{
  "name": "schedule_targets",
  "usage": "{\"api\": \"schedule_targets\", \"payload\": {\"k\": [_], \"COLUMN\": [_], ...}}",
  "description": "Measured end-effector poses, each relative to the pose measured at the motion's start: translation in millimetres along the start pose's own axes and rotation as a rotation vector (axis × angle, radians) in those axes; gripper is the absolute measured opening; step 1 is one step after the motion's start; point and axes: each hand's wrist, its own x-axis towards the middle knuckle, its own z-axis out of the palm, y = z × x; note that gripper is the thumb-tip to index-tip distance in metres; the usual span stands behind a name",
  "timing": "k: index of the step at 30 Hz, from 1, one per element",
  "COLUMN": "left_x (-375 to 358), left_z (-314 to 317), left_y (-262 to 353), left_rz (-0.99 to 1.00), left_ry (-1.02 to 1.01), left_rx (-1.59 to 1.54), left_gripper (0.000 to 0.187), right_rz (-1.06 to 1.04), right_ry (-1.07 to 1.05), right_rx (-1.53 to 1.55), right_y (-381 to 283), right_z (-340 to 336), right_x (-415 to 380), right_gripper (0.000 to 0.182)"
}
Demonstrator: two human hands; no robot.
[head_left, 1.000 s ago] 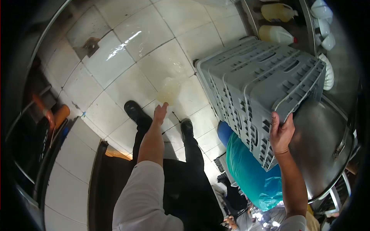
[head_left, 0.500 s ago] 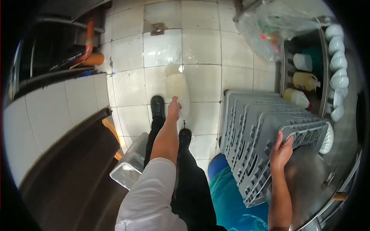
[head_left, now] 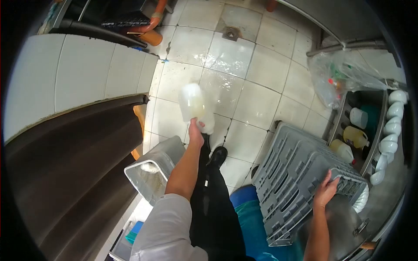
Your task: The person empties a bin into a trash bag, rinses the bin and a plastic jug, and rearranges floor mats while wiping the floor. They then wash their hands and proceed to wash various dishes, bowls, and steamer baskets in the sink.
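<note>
My left hand (head_left: 196, 132) is closed round a translucent white plastic jug (head_left: 191, 99), held out above the tiled floor. Its outline is smeared by motion, and a pale liquid shows inside it. On the right, my right hand (head_left: 325, 191) grips the upper edge of a grey plastic crate-like rack (head_left: 291, 174), one of several stacked together and leaning. The ends of its fingers go out of sight behind the rim.
Wet tiles (head_left: 226, 82) surround a floor drain (head_left: 231, 33). Left of my legs stands a grey bin (head_left: 163, 152); a blue bag-lined container (head_left: 248, 217) is below the racks. Several jugs (head_left: 355, 137) sit on the right-hand shelf, near a clear plastic bag (head_left: 324, 78).
The jug has swung left and its bottom now points up and away. My view has turned, shifting the drain and racks rightward. My right hand stays on the rack.
</note>
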Motion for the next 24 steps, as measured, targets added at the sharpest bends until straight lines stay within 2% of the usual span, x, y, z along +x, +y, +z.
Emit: {"api": "schedule_targets", "payload": {"k": [2,3,6,7,9,10,12,14,15,18,21,24], "left_x": [15.6,37.4,62.0,71.9,96.1,112.3,143.4,159.0,161.7,168.1,157.1,124.9], "left_z": [-34.7,-58.1,-80.1,-83.9,-89.7,-99.0,-110.9,-97.4,-91.2,-76.2,-57.2,-38.0], "left_y": [1.0,-5.9,5.7,9.3,15.9,15.4,17.2,29.9,38.2,67.2,98.9,131.5], "left_rz": [-0.048,-0.082,-0.118,-0.139,-0.181,-0.161,-0.111,-0.156,-0.182,-0.183,-0.148,0.001], "left_ry": [0.144,0.233,0.388,0.422,0.493,0.456,0.381,0.408,0.425,0.342,0.286,0.076], "left_rx": [0.062,0.225,0.528,0.552,0.605,0.663,0.775,0.748,0.735,0.587,0.264,0.041], "left_gripper": [0.04,0.047,0.056,0.06,0.068,0.07,0.074,0.071,0.069,0.057,0.043,0.036], "right_rz": [-0.036,-0.026,-0.101,-0.032,-0.091,-0.121,-0.045,0.023,-0.033,0.039,0.012,0.02], "right_ry": [0.027,0.047,0.052,0.035,0.023,0.012,0.013,0.024,-0.007,-0.072,-0.029,-0.047], "right_rx": [-0.008,0.008,0.04,0.025,0.063,0.088,0.026,-0.031,0.044,-0.06,-0.011,-0.002], "right_y": [5.8,5.6,13.9,-5.2,8.3,12.0,16.5,26.4,25.2,7.6,7.2,-0.3], "right_z": [3.3,4.5,8.2,1.9,5.4,7.3,11.4,11.4,11.0,3.1,4.3,1.2], "right_x": [0.5,-1.1,1.5,-2.1,0.7,0.9,2.2,5.3,3.6,3.6,2.1,0.8], "right_gripper": [0.051,0.053,0.053,0.049,0.048,0.047,0.047,0.049,0.058,0.059,0.057,0.056]}}
